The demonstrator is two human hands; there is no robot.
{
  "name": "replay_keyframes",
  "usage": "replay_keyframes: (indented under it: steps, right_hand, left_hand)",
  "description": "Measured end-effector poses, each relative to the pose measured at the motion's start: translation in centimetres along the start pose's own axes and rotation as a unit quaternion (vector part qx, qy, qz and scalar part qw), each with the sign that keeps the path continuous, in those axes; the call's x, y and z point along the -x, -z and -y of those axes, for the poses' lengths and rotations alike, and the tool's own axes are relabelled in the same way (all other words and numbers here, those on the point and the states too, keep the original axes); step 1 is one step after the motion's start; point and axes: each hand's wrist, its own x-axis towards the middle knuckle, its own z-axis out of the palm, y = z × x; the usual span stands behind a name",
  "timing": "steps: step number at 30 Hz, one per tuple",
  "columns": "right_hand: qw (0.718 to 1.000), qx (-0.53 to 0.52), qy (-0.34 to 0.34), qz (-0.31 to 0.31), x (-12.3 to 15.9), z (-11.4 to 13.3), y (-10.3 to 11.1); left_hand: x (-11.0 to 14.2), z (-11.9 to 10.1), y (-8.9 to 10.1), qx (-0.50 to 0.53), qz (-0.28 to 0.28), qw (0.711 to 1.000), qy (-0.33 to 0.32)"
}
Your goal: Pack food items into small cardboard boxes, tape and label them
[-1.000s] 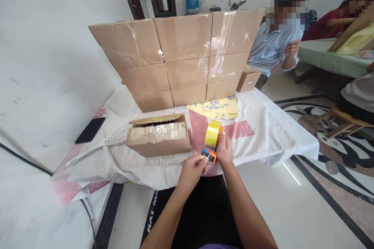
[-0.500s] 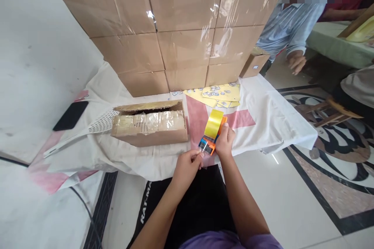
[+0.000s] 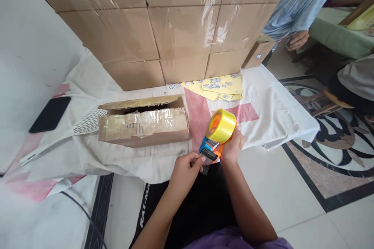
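In my right hand point(image 3: 233, 146) is an orange and blue tape dispenser point(image 3: 210, 149), loaded with a roll of yellowish tape point(image 3: 224, 125) whose side now faces left. My left hand point(image 3: 188, 163) is pinched at the front of the dispenser, just below its dark blade end, apparently on the clear tape's free end. Both hands hover near the front edge of the cloth-covered table. To their left lies a worn cardboard box point(image 3: 146, 124), patched with shiny tape, its top slot partly open and dark inside.
Stacked cardboard cartons point(image 3: 181, 27) wrapped in clear film rise behind. Yellow sticker sheets point(image 3: 223, 85) lie at their foot. A black phone point(image 3: 51, 113) and white fly swatter point(image 3: 84, 122) are on the left. A small carton point(image 3: 258, 52) stands at right, beside a person's hand point(image 3: 298, 40).
My right hand has turned the tape dispenser, bringing the roll's side and orange core into view. My left hand keeps its pinch at the blade end. The view has shifted slightly.
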Motion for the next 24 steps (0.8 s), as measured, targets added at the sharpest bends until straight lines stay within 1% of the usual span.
replay_keyframes:
  steps: [2, 4, 8, 12, 16, 19, 21, 24]
  right_hand:
    - [1.0, -0.018, 0.003, -0.022, 0.2, 0.3, -0.3]
    - [0.999, -0.035, -0.008, -0.029, 0.4, 0.9, -0.5]
    - [0.993, -0.087, -0.069, -0.037, 1.2, 3.0, -0.4]
    - [0.987, -0.121, -0.099, -0.024, 2.4, 5.4, 0.1]
    - [0.976, -0.152, -0.155, 0.006, 3.8, 7.5, 1.0]
    - [0.977, -0.143, -0.155, 0.025, 4.8, 8.6, 1.7]
    - [0.978, -0.138, -0.153, 0.029, 5.3, 9.2, 2.2]
    - [0.977, -0.134, -0.16, 0.044, 5.8, 10.0, 2.6]
  left_hand:
    - [0.0, -0.1, 0.2, 0.007, -0.002, 1.0, 0.0]
    - [0.2, -0.3, 0.3, 0.018, 0.002, 1.0, -0.005]
    - [1.4, -0.8, 0.6, 0.027, 0.015, 0.999, -0.026]
    - [3.5, -1.5, 0.7, 0.035, 0.026, 0.998, -0.046]
    - [6.4, -2.8, 0.4, 0.0, 0.012, 0.998, -0.063]
    - [8.3, -3.4, 0.1, -0.009, -0.004, 0.998, -0.067]
    - [8.9, -3.2, -0.1, -0.007, -0.015, 0.998, -0.066]
    - [8.9, -1.9, -0.5, -0.03, -0.037, 0.996, -0.076]
